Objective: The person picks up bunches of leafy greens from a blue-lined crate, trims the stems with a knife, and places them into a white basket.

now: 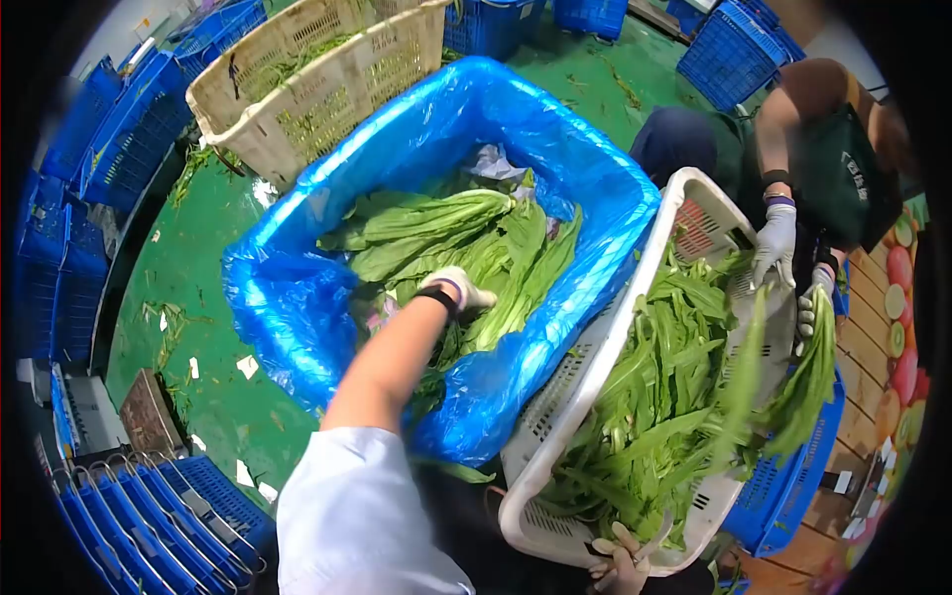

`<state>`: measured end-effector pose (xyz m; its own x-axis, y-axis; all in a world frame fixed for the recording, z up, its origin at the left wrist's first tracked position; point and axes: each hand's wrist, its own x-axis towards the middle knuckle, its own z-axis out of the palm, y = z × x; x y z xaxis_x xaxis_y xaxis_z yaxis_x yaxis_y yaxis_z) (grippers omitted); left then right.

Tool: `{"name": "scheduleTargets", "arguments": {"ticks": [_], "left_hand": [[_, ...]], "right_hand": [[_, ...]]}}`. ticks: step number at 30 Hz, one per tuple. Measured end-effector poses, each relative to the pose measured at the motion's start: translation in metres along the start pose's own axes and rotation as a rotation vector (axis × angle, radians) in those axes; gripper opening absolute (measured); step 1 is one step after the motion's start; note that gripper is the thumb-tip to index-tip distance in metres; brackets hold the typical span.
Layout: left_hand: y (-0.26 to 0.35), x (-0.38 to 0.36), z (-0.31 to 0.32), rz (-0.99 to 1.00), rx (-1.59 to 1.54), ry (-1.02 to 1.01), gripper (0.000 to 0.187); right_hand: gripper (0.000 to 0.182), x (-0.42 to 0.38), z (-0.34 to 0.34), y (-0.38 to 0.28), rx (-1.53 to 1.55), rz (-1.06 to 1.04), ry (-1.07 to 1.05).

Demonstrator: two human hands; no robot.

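The person's left hand [458,288], in a white glove with a black band at the wrist, is reaching down into a blue plastic liner [555,124] and touching the leafy greens [426,226] there. Its fingertips are sinking among the leaves, so I cannot tell whether they are pinching any. These greens are lying around the liner's middle, 1 bunch stretching toward its left wall and more leaves slanting toward its right edge. Pale crumpled scraps [494,164] are resting near the far wall.

The gloved right hand [623,563] is sitting at the near edge of a white crate [519,511]. Its fingers are curling beside a thin, blade-like strip [658,534]; I cannot tell whether they are gripping it. Long loose greens [645,387] are filling this crate from its near edge toward its far corner, and its left edge is standing just beside the liner.

Across the crate's right edge, a co-worker's 2 gloved hands [776,243] are holding a drooping bunch [808,372]. A blue crate [793,486] is showing beyond that edge. On the green floor [198,307], a cream crate [263,129] is standing past the liner's far left edge.
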<state>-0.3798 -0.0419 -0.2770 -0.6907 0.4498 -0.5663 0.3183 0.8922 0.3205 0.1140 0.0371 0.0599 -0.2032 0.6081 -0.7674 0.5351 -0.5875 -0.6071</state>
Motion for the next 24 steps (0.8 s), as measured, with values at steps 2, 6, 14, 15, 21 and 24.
{"name": "scheduleTargets", "arguments": {"ticks": [2, 6, 14, 15, 21, 24], "left_hand": [[0.015, 0.004, 0.025, -0.109, -0.006, -0.107, 0.121], [0.013, 0.0, 0.032, -0.081, -0.449, -0.062, 0.095], [0.048, -0.061, -0.018, -0.146, -0.341, -0.145, 0.071], [0.045, -0.065, -0.02, -0.119, -0.338, -0.114, 0.075], [0.002, -0.135, -0.08, 0.033, -0.66, 0.026, 0.081], [-0.021, -0.183, -0.102, 0.108, -1.159, 0.159, 0.056]], "right_hand": [[0.044, 0.0, 0.004, -0.002, -0.009, 0.025, 0.015], [0.042, 0.003, 0.001, 0.002, -0.048, -0.02, 0.003], [0.039, -0.005, -0.001, 0.004, -0.026, -0.13, 0.019], [0.038, -0.005, 0.001, 0.004, -0.035, -0.141, 0.004], [0.037, 0.01, -0.018, 0.033, 0.064, -0.237, -0.074], [0.037, -0.005, -0.015, 0.022, 0.083, -0.25, -0.092]]}}
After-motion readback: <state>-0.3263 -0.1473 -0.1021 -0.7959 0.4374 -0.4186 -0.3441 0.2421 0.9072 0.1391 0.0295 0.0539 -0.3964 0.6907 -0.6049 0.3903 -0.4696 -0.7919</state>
